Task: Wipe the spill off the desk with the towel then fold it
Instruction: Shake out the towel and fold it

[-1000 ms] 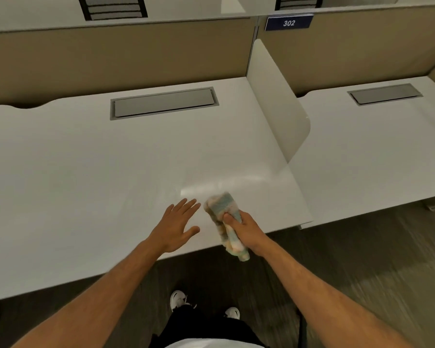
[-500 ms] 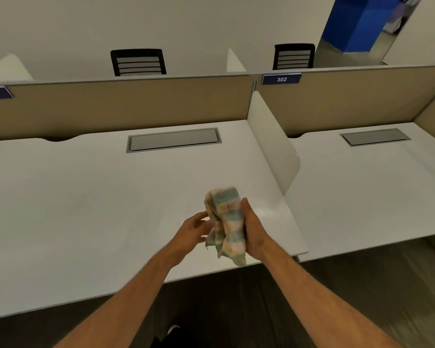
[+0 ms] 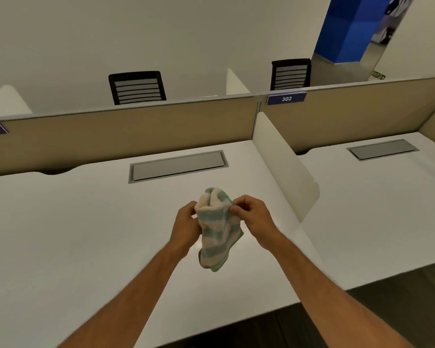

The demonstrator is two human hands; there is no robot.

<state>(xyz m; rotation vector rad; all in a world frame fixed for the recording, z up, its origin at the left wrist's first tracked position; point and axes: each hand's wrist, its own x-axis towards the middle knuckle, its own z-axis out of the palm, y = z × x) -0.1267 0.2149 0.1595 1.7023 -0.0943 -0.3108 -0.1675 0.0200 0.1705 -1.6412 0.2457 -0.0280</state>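
Observation:
A small towel (image 3: 217,232) with pale green and cream stripes hangs bunched in the air above the white desk (image 3: 86,234). My left hand (image 3: 186,226) pinches its upper left edge. My right hand (image 3: 255,217) pinches its upper right edge. The towel's lower part dangles free between my wrists. No spill shows on the desk surface from here.
A grey cable hatch (image 3: 177,165) is set into the desk behind the towel. A white divider panel (image 3: 284,167) stands to the right, with a second desk (image 3: 387,209) beyond. A tan partition (image 3: 126,131) closes the back. Two black chairs (image 3: 137,87) stand behind it.
My left hand lifted off the desk and took hold of the towel. Both hands raised the towel off the desk edge and now hold it higher between them. The view tilted up.

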